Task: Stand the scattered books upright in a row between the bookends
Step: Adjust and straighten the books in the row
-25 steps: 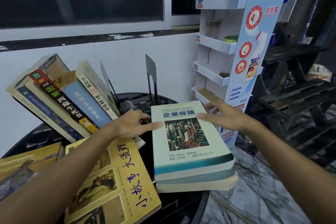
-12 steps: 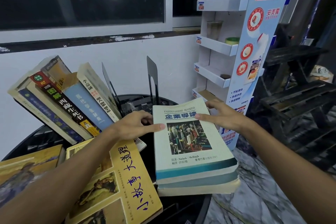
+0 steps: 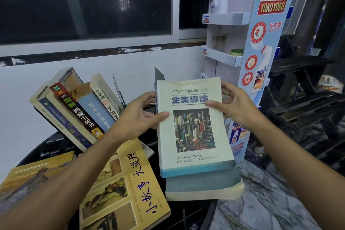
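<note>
The pale "Understanding Business" book [image 3: 192,129] is tipped up at its far end, and both hands hold it. My left hand [image 3: 138,117] grips its spine edge with the thumb on the cover. My right hand [image 3: 233,106] grips its right edge near the top. Beneath it a second thick teal book [image 3: 203,186] lies flat. Several books [image 3: 78,110] lean left in a row against a dark bookend [image 3: 118,89]. A second dark bookend [image 3: 159,75] pokes up behind the lifted book. A yellow book [image 3: 128,188] and another yellowish book [image 3: 31,177] lie flat at the front left.
The books rest on a round black table [image 3: 197,213] whose right edge is near the flat teal book. A white and blue display rack [image 3: 261,46] stands close on the right. A white wall and dark window lie behind. Dark wooden steps [image 3: 306,102] are at far right.
The pale book lay flat on the stack with both hands touching its far end. Its far end has risen and both hands now grip its sides.
</note>
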{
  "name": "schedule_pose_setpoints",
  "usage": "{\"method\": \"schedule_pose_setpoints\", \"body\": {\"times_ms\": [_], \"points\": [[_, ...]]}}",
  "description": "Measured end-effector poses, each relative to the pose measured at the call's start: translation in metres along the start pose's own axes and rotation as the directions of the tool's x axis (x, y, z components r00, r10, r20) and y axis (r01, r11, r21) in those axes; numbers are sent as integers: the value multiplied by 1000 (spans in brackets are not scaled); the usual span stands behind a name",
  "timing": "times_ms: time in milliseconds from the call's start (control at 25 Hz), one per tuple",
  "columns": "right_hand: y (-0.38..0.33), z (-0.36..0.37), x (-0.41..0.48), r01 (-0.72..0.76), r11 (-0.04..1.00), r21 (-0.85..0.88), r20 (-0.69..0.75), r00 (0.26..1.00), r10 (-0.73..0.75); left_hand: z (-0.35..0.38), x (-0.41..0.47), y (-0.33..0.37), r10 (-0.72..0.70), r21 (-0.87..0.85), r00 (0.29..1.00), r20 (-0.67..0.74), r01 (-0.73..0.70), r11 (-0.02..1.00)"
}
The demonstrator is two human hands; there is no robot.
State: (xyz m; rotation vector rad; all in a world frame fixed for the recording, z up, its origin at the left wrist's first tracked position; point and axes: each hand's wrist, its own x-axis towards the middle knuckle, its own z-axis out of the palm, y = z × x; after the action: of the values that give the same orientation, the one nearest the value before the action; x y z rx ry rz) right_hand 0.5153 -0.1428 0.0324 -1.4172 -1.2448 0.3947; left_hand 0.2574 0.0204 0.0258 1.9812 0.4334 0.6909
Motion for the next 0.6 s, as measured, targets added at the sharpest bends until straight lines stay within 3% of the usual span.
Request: {"method": "schedule_pose_setpoints", "body": {"times_ms": [280,600], "points": [[-38,7,3,176,984,-9,-127,976,-176,-16,-4,19,129,-28,988,-81,-131,991],[-21,19,2,145,985,-98,-248,954,-165,-14,-13,16,134,-26,989,-63,-136,990]]}}
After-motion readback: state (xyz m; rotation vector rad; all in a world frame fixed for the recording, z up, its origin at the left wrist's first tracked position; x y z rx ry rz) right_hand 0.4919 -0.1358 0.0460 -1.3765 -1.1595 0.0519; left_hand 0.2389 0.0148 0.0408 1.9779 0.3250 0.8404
